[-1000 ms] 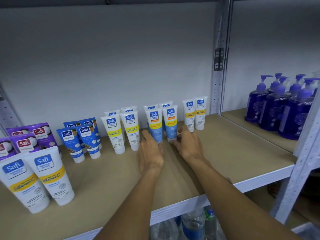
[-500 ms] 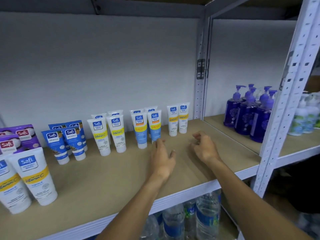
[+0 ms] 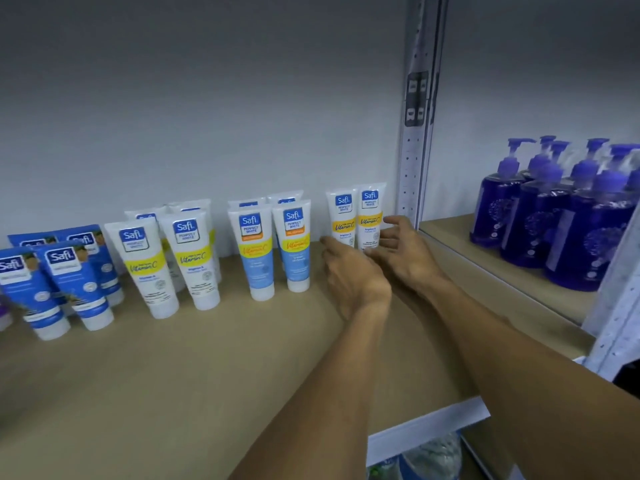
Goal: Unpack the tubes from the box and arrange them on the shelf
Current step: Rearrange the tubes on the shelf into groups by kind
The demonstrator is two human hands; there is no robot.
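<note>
Rows of Safi tubes stand cap-down along the back of the tan shelf (image 3: pixel 173 375). At the right end is a pair of small white tubes with orange bands (image 3: pixel 356 211). My left hand (image 3: pixel 353 275) reaches its fingertips to the base of the left tube of that pair. Beside the right tube, my right hand (image 3: pixel 405 251) has its fingers spread loosely and its thumb raised. Neither hand plainly grips a tube. Further left stand pale blue tubes (image 3: pixel 273 251), white tubes with yellow bands (image 3: pixel 169 265) and dark blue tubes (image 3: pixel 65 282). No box is in view.
A perforated metal upright (image 3: pixel 415 133) stands just right of the small tubes. Beyond it, several purple pump bottles (image 3: pixel 554 220) sit on the neighbouring shelf. Water bottles (image 3: pixel 426 459) show under the shelf's white front edge. The front of the tan board is bare.
Both hands have left the pale blue tubes and moved right and back to the small orange-banded pair. The view has swung closer to the shelf.
</note>
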